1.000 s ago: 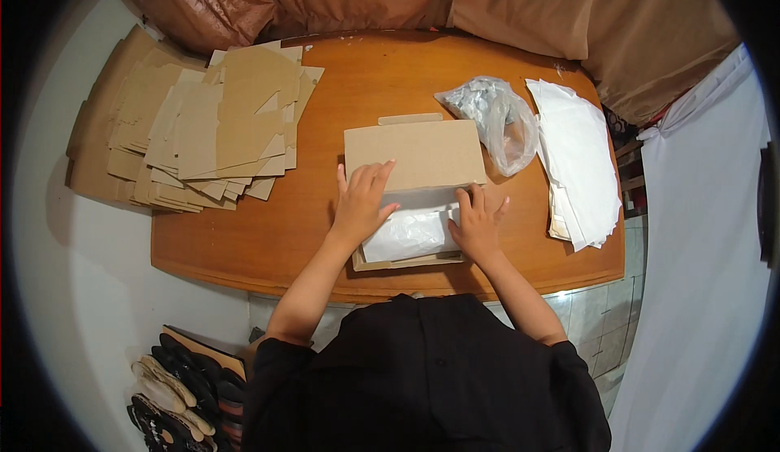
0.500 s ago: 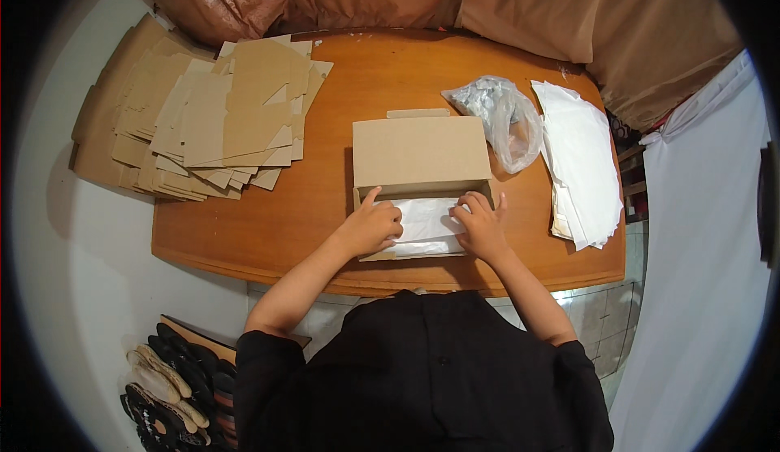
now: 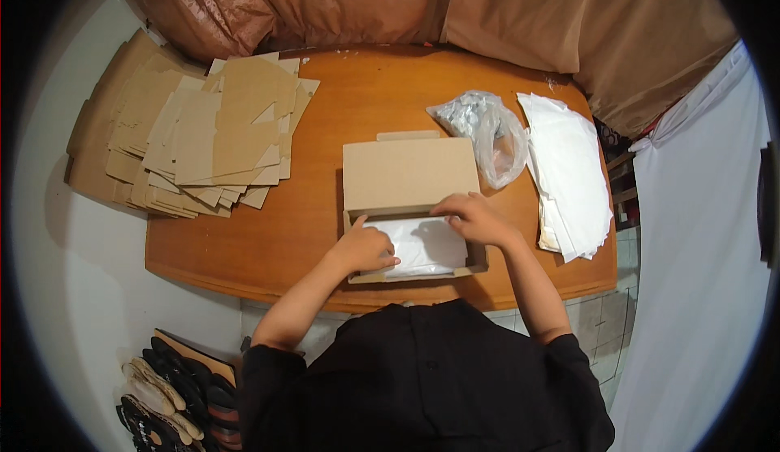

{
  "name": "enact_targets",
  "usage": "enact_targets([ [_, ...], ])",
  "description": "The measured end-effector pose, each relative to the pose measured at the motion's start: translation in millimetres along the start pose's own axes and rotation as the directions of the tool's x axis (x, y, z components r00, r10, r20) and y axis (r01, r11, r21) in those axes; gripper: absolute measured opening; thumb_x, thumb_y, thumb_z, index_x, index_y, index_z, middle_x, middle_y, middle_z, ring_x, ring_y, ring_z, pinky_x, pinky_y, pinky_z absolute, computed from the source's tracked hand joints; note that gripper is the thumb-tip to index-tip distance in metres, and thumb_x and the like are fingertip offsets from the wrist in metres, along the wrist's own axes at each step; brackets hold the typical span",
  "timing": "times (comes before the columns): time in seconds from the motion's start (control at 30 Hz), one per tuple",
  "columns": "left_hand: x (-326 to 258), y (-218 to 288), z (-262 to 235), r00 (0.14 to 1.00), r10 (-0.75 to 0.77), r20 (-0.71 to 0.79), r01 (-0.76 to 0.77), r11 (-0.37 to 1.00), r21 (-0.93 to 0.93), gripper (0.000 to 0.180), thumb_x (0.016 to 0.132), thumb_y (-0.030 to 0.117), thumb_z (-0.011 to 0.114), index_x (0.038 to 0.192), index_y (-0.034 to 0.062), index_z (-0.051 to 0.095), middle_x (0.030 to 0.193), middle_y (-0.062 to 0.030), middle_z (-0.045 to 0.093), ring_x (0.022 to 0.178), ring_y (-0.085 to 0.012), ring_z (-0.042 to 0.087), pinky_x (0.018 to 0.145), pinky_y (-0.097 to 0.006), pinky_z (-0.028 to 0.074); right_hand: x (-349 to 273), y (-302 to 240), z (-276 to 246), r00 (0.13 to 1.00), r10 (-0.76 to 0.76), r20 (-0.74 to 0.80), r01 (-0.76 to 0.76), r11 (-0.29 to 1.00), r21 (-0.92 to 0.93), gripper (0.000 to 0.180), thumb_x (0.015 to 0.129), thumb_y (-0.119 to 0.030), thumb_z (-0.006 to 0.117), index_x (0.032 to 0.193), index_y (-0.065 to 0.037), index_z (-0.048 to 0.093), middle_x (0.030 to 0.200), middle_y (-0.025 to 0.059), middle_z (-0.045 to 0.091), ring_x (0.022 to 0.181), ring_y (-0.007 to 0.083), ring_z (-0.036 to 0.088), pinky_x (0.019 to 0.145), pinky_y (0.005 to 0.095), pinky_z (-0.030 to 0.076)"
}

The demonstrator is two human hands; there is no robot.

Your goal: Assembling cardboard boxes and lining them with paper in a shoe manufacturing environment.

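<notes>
A brown cardboard box (image 3: 410,174) stands on the table near its front edge, its lid raised and leaning back. White tissue paper (image 3: 426,245) lies inside it, spread nearly flat; whatever is beneath the paper is hidden. My left hand (image 3: 366,247) rests on the left end of the paper, fingers apart and partly bent, holding nothing. Over the box's back right corner reaches my right hand (image 3: 481,220), its fingers stretched leftward above the paper's far edge by the lid hinge. I see nothing gripped in it.
Flat cardboard box blanks (image 3: 244,127) are piled at the table's left. A clear plastic bag (image 3: 497,147) with grey contents lies behind the box, and a stack of white paper sheets (image 3: 569,176) lies at the right. Several shoes (image 3: 175,387) sit low at the left.
My right hand has moved from the paper's front right part to its far edge. The paper's front part now lies tucked inside the box. The whole view has shifted slightly.
</notes>
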State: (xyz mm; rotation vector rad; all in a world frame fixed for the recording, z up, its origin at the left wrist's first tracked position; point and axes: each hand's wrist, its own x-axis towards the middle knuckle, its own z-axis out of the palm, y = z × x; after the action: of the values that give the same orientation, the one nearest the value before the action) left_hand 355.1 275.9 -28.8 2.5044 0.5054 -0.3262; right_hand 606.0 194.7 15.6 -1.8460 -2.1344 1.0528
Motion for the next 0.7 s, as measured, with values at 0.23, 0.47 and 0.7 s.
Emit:
enact_targets([
  [0.23, -31, 38, 14, 0.927, -0.268, -0.262, 0.289, 0.956, 0.044, 0.044, 0.089, 0.046, 0.047, 0.109, 0.0104, 0.063, 0.110, -0.0072, 0.062, 0.110, -0.0247, 0.053, 0.104, -0.066, 0.007, 26, 117, -49, 0.630, 0.304, -0.715, -0.099, 0.944, 0.314, 0.022, 0.082, -0.013, 0.054, 0.101, -0.008, 0.065, 0.092, 0.0107, 0.067, 0.089, 0.0252, 0.064, 0.085, 0.0404, 0.044],
  [0.47, -37, 59, 24, 0.864, -0.425, -0.270, 0.384, 0.903, -0.194, 0.059, 0.088, 0.058, 0.042, 0.122, 0.0121, 0.058, 0.136, -0.0124, 0.045, 0.133, -0.0271, 0.033, 0.101, -0.069, -0.004, 74, 172, -40, 0.738, 0.453, -0.499, -0.582, 0.802, -0.132, 0.033, 0.081, -0.013, 0.053, 0.114, -0.014, 0.060, 0.123, 0.0099, 0.056, 0.127, 0.0267, 0.039, 0.101, 0.0692, 0.016],
  [0.7, -40, 51, 30, 0.880, -0.364, -0.306, 0.361, 0.930, -0.066, 0.074, 0.069, 0.065, 0.060, 0.123, 0.0153, 0.057, 0.137, -0.0079, 0.045, 0.132, -0.0270, 0.033, 0.100, -0.071, -0.002, 77, 176, -31, 0.707, 0.444, -0.551, -0.616, 0.769, -0.171, 0.026, 0.083, -0.014, 0.051, 0.106, -0.012, 0.063, 0.116, 0.0092, 0.059, 0.115, 0.0290, 0.050, 0.100, 0.0677, 0.019],
])
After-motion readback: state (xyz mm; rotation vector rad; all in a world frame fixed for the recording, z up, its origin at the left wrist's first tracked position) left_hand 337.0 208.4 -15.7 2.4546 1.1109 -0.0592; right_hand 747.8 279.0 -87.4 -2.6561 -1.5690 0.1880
